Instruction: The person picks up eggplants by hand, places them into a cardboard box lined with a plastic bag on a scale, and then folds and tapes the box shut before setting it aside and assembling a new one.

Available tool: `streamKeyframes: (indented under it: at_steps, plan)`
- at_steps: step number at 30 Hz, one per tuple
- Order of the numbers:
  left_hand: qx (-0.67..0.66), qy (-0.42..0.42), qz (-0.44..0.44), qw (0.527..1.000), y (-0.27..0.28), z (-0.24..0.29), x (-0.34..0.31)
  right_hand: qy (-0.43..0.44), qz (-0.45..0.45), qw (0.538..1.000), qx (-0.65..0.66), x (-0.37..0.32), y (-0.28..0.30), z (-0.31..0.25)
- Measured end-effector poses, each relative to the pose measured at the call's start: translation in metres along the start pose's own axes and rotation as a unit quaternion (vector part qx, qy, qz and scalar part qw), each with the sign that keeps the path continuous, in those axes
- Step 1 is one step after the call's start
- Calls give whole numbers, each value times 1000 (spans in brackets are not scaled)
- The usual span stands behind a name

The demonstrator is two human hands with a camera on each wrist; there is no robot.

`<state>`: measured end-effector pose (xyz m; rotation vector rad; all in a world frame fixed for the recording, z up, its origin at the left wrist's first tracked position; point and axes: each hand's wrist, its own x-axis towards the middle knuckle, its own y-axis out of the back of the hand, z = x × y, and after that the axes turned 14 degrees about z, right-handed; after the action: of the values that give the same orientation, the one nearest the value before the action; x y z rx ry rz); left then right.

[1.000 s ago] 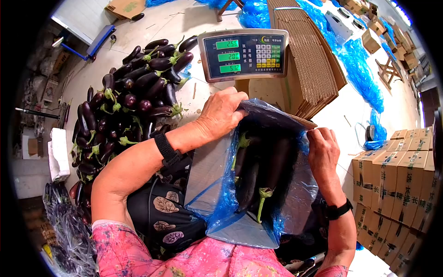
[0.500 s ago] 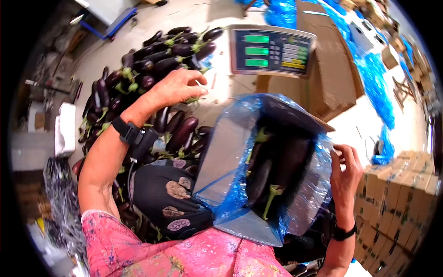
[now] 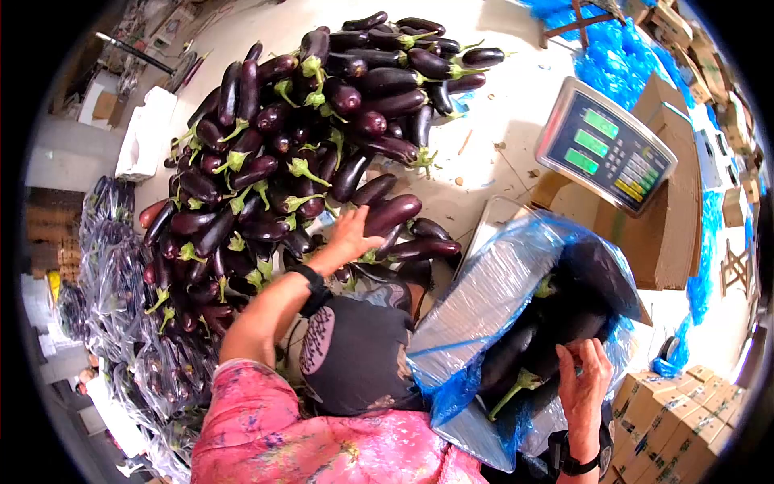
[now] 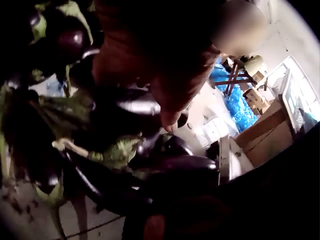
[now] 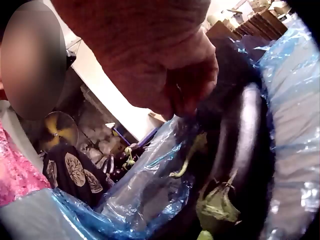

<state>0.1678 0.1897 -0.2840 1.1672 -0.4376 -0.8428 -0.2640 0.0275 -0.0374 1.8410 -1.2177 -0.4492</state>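
Note:
My left hand (image 3: 348,239) is at the near edge of a heap of dark purple eggplants (image 3: 274,153). Its fingers and thumb are spread at the end of one plump eggplant (image 3: 395,212); the left wrist view shows the thumb beside a shiny eggplant (image 4: 135,107) in deep shade. Over the box (image 3: 492,278), lined with blue plastic film (image 3: 459,387), hovers my right hand (image 3: 584,371), fingers loosely bent and nothing visible in them. Inside lie several large eggplants (image 3: 508,355), one with its green stem (image 5: 217,205) toward me.
A scale display (image 3: 605,145) with lit green readouts stands beyond the box. Cardboard (image 3: 669,194) leans behind it. Stacked cartons (image 3: 669,427) are at the right, bagged eggplants (image 3: 145,323) at the left. Blue film (image 3: 621,56) lies on the floor behind.
My left hand has let go of the box's far edge and moved left to the heap. The right hand has left the box's right edge and is now over the opening. The head view has turned left.

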Motion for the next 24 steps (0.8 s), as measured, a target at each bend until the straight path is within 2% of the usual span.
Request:
streamKeyframes:
  at_steps: [1, 2, 5, 6, 9, 13, 14, 15, 17, 18, 19, 20, 21, 23, 24]
  plan:
    - [26, -13, 23, 999, -6, 5, -6, -6, -19, 1000, 13, 4, -3, -5]
    - [-4, -32, 57, 998, -26, -7, -9, 1, -25, 1000, 14, 8, -7, -12]
    - [-45, 25, 75, 996, -33, -11, -7, 17, -33, 999, 12, 13, -12, -16]
    - [-77, 9, 105, 992, -26, -13, -10, 22, -34, 999, 13, 15, -13, -15]
    - [-129, 44, 161, 978, -3, -18, -13, -22, -50, 998, -14, 14, -15, -8]
    - [-63, 82, 216, 971, 23, -17, 0, -20, -60, 998, -22, 18, -24, -9]
    - [-56, 133, 209, 967, 29, -13, 8, -15, -62, 998, -20, 19, -26, -10]
    - [18, 113, 206, 972, 35, -11, 13, -10, -64, 998, -20, 21, -28, -11]
    - [78, -30, 302, 950, 38, 1, 23, -4, -67, 997, -23, 24, -30, -12]
    - [38, -72, 328, 941, 34, 16, 24, -4, -69, 997, -26, 25, -31, -13]
    - [-12, -132, 291, 947, 32, 31, 23, -3, -73, 997, -29, 25, -32, -14]
    - [-85, -220, 238, 942, 5, 33, 24, -10, -77, 997, -25, 24, -34, -13]
    - [-128, -215, 160, 955, -8, 53, 12, -17, -81, 996, -21, 22, -37, -11]
    - [-104, -298, 112, 942, -32, 83, -3, -25, -87, 996, -15, 20, -38, -12]
    - [-55, -301, 83, 949, -63, 81, -6, -25, -89, 996, -14, 20, -38, -15]
